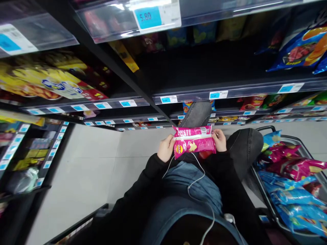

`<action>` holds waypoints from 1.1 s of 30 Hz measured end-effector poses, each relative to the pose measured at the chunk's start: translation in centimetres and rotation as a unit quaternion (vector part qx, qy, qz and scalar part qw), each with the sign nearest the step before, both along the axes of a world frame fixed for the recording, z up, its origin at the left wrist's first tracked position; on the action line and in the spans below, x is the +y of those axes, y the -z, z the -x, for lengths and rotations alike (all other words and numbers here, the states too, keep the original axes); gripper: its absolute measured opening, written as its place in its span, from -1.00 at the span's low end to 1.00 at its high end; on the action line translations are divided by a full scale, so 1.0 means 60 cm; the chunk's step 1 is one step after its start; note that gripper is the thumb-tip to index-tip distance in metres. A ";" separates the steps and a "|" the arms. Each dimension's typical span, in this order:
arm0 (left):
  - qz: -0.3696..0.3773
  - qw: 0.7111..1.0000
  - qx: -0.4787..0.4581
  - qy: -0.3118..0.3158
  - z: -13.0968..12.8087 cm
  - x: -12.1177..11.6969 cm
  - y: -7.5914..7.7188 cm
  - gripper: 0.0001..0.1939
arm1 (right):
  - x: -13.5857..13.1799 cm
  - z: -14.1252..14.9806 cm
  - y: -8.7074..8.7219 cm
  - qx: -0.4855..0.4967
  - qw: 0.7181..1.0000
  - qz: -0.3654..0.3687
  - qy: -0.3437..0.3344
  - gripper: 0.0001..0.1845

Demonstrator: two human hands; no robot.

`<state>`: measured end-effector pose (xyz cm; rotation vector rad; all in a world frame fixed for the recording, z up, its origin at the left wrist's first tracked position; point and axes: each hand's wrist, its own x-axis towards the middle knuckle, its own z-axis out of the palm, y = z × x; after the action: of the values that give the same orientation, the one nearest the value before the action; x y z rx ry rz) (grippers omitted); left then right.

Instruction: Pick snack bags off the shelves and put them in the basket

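Observation:
A pink bag of chips (195, 144) is stretched sideways between my two hands, its back seam and barcode facing up. My left hand (165, 148) pinches its left end, thumb on top. At the other end, my right hand (219, 140) grips the edge with curled fingers. The bag hovers above my lap, near my bent knees. To my right stands a shopping basket (265, 200) filled with several blue and pink chip bags, among them a pink bag (298, 167) lying on top.
Dark shelves (204, 61) with price tags rise in front of me. Yellow snack bags (48, 80) fill the left shelf, and a blue chip bag (301, 49) sits at the upper right. A white cable (189, 187) hangs over my lap. Pale floor tiles (97, 156) extend to the left.

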<state>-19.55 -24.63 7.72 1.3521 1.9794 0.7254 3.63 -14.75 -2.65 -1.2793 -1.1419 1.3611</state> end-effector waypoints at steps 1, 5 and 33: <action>-0.019 1.000 -0.007 -0.002 0.003 -0.001 -0.002 -0.71 | 0.000 -0.001 -0.001 0.007 1.000 0.003 0.011 -0.73; -0.066 0.994 -0.054 0.070 0.021 -0.008 -0.011 -0.64 | -0.001 0.001 -0.007 0.017 0.998 0.009 0.067 -0.69; -0.002 0.984 -0.115 0.139 0.010 -0.011 0.005 -0.71 | -0.060 0.134 -0.183 -0.455 0.784 -0.314 -0.283 -0.86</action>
<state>-20.16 -25.31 7.42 1.4403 1.5706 0.7179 -4.39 -18.36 8.36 -1.0975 -2.5558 0.5177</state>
